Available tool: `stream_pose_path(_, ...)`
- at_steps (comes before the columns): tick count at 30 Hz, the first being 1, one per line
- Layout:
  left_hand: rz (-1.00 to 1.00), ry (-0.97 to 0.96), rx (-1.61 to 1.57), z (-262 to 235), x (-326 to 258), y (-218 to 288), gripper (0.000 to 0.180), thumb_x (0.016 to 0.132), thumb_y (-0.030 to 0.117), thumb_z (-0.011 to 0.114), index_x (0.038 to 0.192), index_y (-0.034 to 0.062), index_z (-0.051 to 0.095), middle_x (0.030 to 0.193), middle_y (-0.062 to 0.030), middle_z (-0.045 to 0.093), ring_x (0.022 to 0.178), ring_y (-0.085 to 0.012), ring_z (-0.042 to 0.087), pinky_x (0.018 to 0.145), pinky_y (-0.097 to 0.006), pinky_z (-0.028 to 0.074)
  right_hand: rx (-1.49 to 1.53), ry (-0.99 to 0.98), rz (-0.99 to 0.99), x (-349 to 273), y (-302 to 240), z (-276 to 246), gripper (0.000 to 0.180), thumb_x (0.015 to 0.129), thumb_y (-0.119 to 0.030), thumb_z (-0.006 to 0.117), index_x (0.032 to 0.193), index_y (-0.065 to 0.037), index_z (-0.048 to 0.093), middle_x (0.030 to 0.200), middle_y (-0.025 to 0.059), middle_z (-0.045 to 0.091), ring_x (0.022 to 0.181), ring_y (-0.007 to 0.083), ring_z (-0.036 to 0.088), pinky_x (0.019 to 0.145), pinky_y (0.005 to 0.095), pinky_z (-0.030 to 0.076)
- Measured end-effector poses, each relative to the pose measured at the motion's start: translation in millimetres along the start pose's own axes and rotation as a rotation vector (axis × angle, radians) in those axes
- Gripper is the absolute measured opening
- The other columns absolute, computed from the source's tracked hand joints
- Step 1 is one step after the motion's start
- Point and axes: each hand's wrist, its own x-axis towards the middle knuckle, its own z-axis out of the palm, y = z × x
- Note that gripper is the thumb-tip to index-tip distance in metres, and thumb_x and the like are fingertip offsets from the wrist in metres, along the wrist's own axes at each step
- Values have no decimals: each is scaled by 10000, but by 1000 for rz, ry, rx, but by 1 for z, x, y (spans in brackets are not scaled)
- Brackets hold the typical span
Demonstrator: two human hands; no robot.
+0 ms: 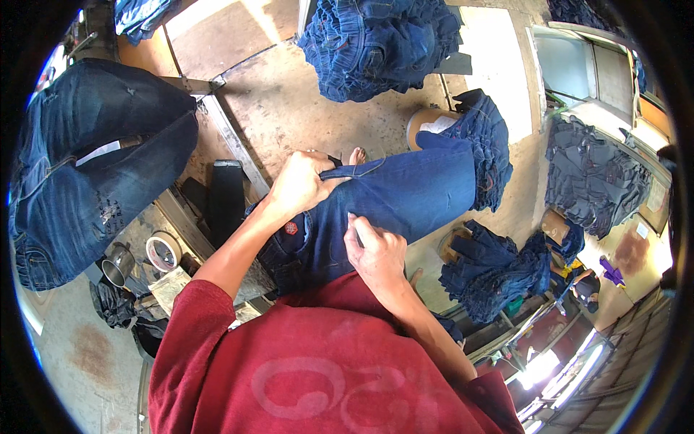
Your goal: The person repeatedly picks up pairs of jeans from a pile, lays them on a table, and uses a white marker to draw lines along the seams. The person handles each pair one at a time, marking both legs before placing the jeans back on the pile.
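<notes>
A pair of blue denim jeans [412, 192] stretches across in front of me, its waist end close to my red shirt. My left hand [303, 184] is closed on the far edge of the jeans, pulling a fold of the cloth up. Over the near part of the denim, my right hand [376, 249] has its fingers curled together, the tips at the cloth; whatever they pinch is too small or hidden to name. A red round patch [290, 228] shows on the jeans below my left wrist.
Dark jeans [108, 166] lie spread at the left, above a roll of tape [163, 251] and a metal cup [118, 265]. Denim piles stand at the far middle [379, 47], right [491, 148] and lower right [495, 271]. Grey garments [596, 173] are stacked farther right.
</notes>
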Motion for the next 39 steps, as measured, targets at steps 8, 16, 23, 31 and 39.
stream_pose_path(8,8,21,16,1,1,1,234,883,160,888,1014,-15,806,887,-232,745,808,-382,756,737,-423,573,60,20,22,4,2,2,63,933,-105,788,944,-91,727,605,115,677,505,291,689,472,414,533)
stream_pose_path(16,105,90,16,3,1,-1,212,869,125,893,1009,-14,815,874,-220,749,785,-362,757,745,-413,588,155,82,56,2,2,-1,74,929,-92,789,920,-93,715,610,120,672,512,292,692,470,412,522)
stream_pose_path(23,60,55,5,2,2,0,236,843,121,907,1021,-10,825,889,-214,762,810,-375,761,755,-421,598,125,62,28,4,4,0,49,966,-90,755,984,-113,717,635,89,680,522,276,692,469,387,531)
stream_pose_path(31,69,83,9,2,1,2,186,872,131,885,992,3,824,850,-223,743,774,-376,755,719,-424,582,36,93,-21,3,1,-2,84,945,-82,772,916,-88,694,653,123,688,535,285,696,483,399,521)
stream_pose_path(39,-50,23,37,3,2,2,185,869,129,888,993,5,827,878,-212,759,820,-372,763,772,-419,601,35,40,20,6,7,-2,77,927,-100,788,914,-103,712,613,118,678,512,291,693,476,418,525)
